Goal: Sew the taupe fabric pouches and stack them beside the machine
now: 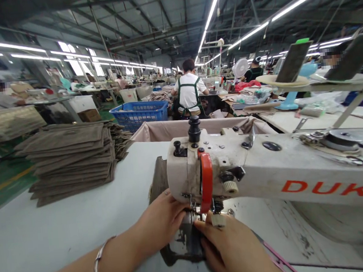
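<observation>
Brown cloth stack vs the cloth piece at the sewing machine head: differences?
Build: the brown cloth stack is a thick pile of many layers; the cloth piece shows no such pile.
Place: the stack sits well left on the white table; the piece is at the sewing machine head, by the left hand.
Visibility: the stack is mostly exposed; the piece is partly hidden.
Shared: brownish-grey colour.

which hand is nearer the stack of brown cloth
The left hand, with the silver bangle at its wrist; the right hand is farther from the cloth stack.
</observation>
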`<action>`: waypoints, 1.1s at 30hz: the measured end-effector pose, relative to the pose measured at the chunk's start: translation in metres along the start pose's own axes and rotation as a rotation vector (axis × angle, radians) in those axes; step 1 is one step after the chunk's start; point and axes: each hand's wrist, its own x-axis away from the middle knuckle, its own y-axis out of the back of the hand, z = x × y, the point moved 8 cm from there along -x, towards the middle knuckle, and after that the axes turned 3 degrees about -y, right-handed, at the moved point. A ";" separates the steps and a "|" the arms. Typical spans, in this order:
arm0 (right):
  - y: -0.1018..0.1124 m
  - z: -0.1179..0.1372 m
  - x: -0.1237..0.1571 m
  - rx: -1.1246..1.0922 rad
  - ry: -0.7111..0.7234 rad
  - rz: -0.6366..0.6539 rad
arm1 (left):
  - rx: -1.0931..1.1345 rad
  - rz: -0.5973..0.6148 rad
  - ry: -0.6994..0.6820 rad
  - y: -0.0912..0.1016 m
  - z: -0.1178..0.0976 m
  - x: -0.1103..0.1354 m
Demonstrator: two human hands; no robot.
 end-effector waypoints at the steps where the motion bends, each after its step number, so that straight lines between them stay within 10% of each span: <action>1: 0.002 0.000 0.001 -0.020 0.001 -0.006 | 0.007 0.009 0.058 0.002 -0.003 0.004; 6: 0.003 -0.003 0.007 -0.101 0.029 0.007 | 0.065 0.145 0.068 -0.013 -0.032 0.035; 14: 0.006 0.000 0.011 -0.108 0.111 0.002 | -0.251 -0.083 -0.156 -0.050 -0.040 0.080; 24: 0.010 0.010 0.015 -0.071 0.203 0.075 | -0.035 -0.061 -0.108 -0.004 -0.065 0.066; 33: 0.009 0.007 0.015 -0.049 0.156 0.070 | 0.109 -0.009 0.123 -0.014 -0.046 0.070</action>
